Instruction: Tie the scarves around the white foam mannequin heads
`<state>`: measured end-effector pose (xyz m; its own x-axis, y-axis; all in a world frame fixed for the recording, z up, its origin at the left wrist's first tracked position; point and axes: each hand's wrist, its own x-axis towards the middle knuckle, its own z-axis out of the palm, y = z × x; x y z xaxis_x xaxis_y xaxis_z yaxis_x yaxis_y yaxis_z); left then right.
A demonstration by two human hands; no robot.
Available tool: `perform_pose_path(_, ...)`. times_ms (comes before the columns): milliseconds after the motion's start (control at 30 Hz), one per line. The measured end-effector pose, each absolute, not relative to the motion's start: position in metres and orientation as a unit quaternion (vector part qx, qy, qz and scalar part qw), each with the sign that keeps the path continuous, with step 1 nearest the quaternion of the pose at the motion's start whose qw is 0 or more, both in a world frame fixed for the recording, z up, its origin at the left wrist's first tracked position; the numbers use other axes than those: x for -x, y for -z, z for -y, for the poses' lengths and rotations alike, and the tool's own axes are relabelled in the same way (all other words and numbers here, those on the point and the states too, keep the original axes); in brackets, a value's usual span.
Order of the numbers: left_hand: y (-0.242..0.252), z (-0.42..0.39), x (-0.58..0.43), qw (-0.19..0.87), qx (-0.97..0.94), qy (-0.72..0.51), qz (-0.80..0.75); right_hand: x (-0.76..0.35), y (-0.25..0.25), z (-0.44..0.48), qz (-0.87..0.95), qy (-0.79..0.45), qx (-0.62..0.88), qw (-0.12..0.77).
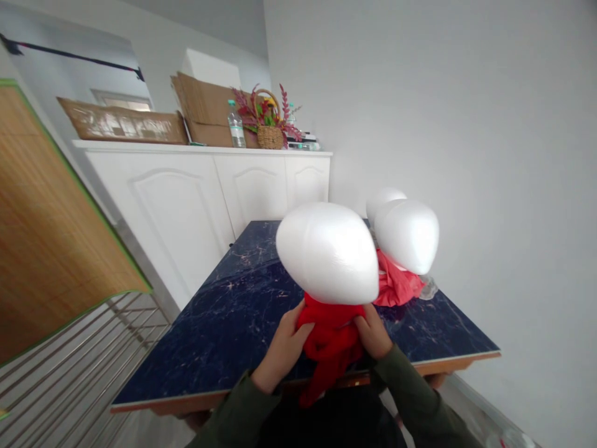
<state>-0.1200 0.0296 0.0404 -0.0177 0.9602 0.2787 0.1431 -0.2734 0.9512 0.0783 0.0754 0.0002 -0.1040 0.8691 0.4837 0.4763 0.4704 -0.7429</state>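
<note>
A smooth white egg-shaped form (329,252), like a faceless mannequin head, stands tilted near the table's front edge. Red cloth (329,333), like a scarf, is bunched and looped beneath it, one end hanging over the edge. My left hand (290,339) grips this cloth from the left, thumb on top. On the other side, my right hand (373,330) is closed on the cloth just under the white form. Both hands' fingers are partly hidden by the fabric.
Farther right stand two similar white forms (408,235), with red cloth (398,283) and clear plastic (429,288) below. The dark blue marbled table (224,336) meets the wall. A metal rack (79,367) is at left; a white cabinet (177,211) behind holds boxes, a bottle and a flower basket.
</note>
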Motion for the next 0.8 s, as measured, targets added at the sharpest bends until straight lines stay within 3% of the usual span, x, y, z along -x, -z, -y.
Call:
perform_pose_path(200, -0.036, -0.033, 0.015, 0.418, -0.701, -0.458, -0.352, -0.207, 0.048, -0.034, 0.593, -0.063, 0.613, 0.519)
perform_pose_path(333, -0.034, -0.040, -0.036, 0.475, -0.718, -0.431, -0.270, -0.253, 0.054, -0.026, 0.544, -0.017, 0.670, 0.504)
perform_pose_path(667, -0.001, -0.048, -0.041, 0.464, -0.703, -0.439, -0.313, -0.265, 0.045, -0.020, 0.589, -0.166, 0.640, 0.464)
perform_pose_path(800, 0.014, -0.046, -0.026, 0.488, -0.676, -0.436, -0.340, -0.269, 0.047, -0.008, 0.623, -0.136, 0.632, 0.440)
